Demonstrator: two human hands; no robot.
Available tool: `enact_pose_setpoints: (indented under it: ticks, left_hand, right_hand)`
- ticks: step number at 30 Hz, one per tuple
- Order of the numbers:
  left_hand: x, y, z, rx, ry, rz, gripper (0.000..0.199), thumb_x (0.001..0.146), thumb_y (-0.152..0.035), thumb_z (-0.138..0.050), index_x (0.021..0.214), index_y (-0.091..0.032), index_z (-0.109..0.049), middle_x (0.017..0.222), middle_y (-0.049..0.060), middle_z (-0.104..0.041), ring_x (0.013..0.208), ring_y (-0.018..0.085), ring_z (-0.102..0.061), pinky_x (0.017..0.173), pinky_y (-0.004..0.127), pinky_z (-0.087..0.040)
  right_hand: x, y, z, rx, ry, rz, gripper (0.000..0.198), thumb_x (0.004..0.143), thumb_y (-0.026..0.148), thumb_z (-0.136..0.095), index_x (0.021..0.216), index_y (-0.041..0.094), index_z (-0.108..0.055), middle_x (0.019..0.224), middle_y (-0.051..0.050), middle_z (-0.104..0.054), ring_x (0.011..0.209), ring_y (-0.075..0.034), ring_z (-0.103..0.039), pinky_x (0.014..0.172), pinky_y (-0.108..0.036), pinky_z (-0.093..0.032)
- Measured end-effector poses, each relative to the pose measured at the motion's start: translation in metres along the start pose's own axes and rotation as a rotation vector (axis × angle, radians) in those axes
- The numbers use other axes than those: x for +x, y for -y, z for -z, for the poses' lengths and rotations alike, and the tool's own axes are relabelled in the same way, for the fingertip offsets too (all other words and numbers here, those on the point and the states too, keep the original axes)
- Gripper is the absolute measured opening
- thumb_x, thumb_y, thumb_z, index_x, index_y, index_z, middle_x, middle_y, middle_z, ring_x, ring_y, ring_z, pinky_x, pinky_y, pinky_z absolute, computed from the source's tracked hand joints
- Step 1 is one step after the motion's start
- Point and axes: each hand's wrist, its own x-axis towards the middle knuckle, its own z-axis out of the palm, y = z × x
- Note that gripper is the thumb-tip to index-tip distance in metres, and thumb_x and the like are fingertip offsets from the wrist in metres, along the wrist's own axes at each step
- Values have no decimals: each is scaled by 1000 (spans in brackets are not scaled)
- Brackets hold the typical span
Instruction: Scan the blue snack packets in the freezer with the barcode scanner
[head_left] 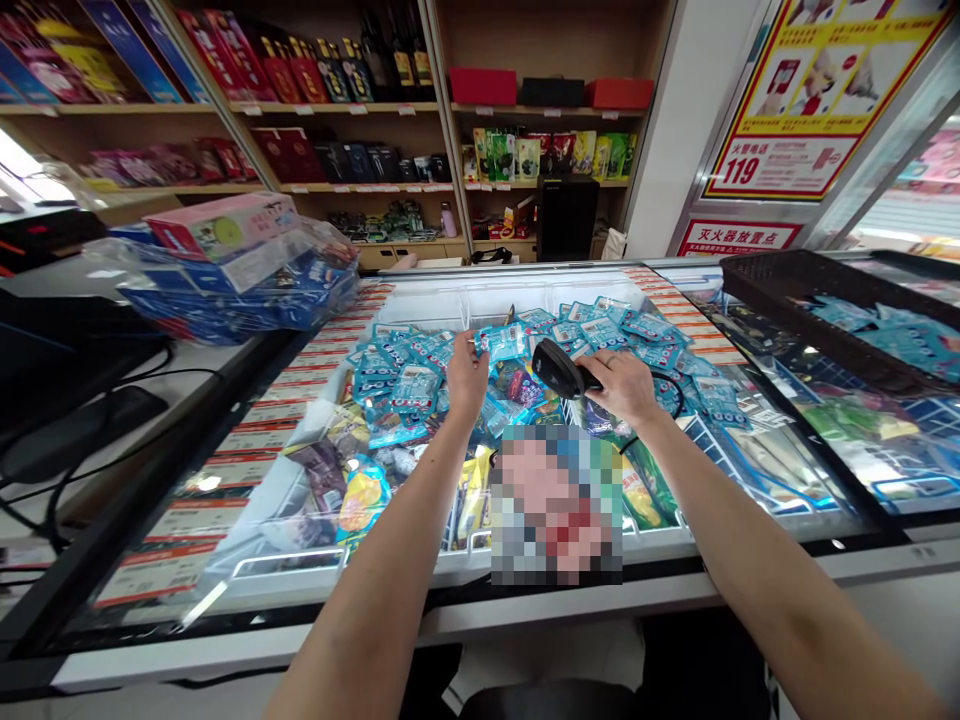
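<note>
My left hand (468, 372) pinches the left edge of a small light-blue packet (502, 343) and holds it up over the freezer's glass lid (255, 500). My right hand (624, 384) is wrapped round the handle of a black barcode scanner (558, 368). The scanner's head points left towards the packet, a short gap away from it. Its black cord (679, 395) curves off behind my right hand. Many more light-blue packets (415, 388) lie in loose piles to the left, and others (600, 330) spread behind and to the right of the scanner.
Beyond the right end stands a dark basket (817, 300) with light-blue packets inside. Plastic-wrapped boxes (247, 260) are stacked at the left, near black cables (56, 500). Shelves (330, 105) with bottles and boxes line the back wall. Bagged goods (364, 495) show through the glass.
</note>
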Motion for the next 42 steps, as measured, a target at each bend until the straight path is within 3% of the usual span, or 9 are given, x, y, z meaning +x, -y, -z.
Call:
enact_pose_setpoints:
  ticks: [16,20,27,30,32,34,37,40,42]
  left_hand:
    - [-5,-12,5,41,-10,-32,40,83,-22,-46,123,-22,-40,93,4,-58,76,14,-56,75,31,-46]
    - [-8,-24,12,112,-154,-62,44,83,-17,-42,127,-21,-38,109,10,-55,101,21,-54,90,37,-42]
    - [-15,-32,20,390,-360,90,30,81,-17,-44,107,-23,-59,130,13,-43,122,32,-40,101,55,-29]
    - [-16,-33,16,436,-184,-68,29,82,-25,-49,110,-26,-59,137,9,-41,130,30,-33,108,56,-17]
    - [-16,-31,12,471,10,-172,23,83,-30,-50,102,-27,-63,128,7,-52,126,29,-39,110,56,-12]
    - [-15,-27,7,517,117,-226,20,85,-30,-47,91,-28,-66,111,6,-62,118,27,-47,111,57,-9]
    - [-15,-22,3,582,57,-222,26,86,-28,-42,84,-26,-68,102,7,-65,119,28,-47,111,61,-2]
    - [-15,-24,3,655,-22,-170,29,85,-28,-40,93,-22,-68,120,12,-59,132,32,-34,109,65,3]
    - [-15,-28,3,689,-8,-160,35,87,-29,-37,104,-19,-66,134,13,-50,138,32,-24,109,65,5]
  right_hand:
    - [-1,1,0,24,-32,-12,39,81,30,-61,118,23,-58,101,-7,-63,91,-21,-55,77,-30,-33]
    - [-1,0,-1,7,-51,-66,40,81,29,-59,121,24,-57,99,-6,-64,89,-21,-55,77,-30,-33]
    - [-1,-2,-1,13,-66,-79,37,84,32,-57,120,23,-57,98,-6,-64,89,-21,-55,77,-31,-34]
    - [-1,-2,-1,21,-86,-102,35,85,35,-55,118,23,-58,97,-6,-64,89,-21,-55,78,-31,-35]
    - [-1,-2,-1,20,-101,-117,34,86,36,-53,117,23,-59,96,-6,-64,89,-21,-55,77,-30,-35]
    - [-1,-3,0,6,-127,-154,33,86,36,-53,116,23,-60,95,-6,-64,87,-21,-55,76,-30,-34]
    - [-1,-5,-1,-33,-181,-262,32,85,38,-55,112,23,-61,93,-6,-63,84,-21,-55,73,-31,-34]
    - [-1,-7,-2,-61,-203,-362,33,85,42,-54,111,23,-62,91,-7,-63,80,-21,-54,70,-30,-33]
    - [0,-7,-2,-72,-198,-387,34,85,43,-53,110,23,-62,90,-7,-62,80,-21,-53,69,-30,-32]
